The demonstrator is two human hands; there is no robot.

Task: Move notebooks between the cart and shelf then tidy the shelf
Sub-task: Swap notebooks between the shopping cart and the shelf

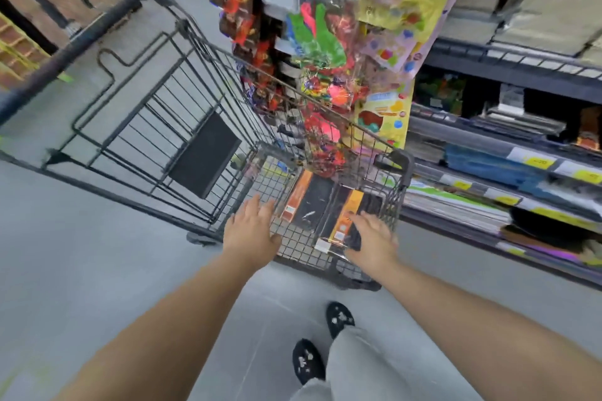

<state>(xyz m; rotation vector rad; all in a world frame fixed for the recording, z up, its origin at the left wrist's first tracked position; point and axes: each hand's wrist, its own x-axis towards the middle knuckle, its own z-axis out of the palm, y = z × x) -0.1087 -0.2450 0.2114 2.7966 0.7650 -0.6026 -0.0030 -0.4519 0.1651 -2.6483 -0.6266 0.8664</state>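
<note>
Right hand (371,238) only pinches the plastic-wrapped black-and-orange notebook (338,221) by its corner, left hand (252,228) open beside the grip, so it might slip free.

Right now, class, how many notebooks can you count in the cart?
2: a notebook mid-basket, and a second notebook beside it, partly under the right hand. More may be hidden underneath.
</note>
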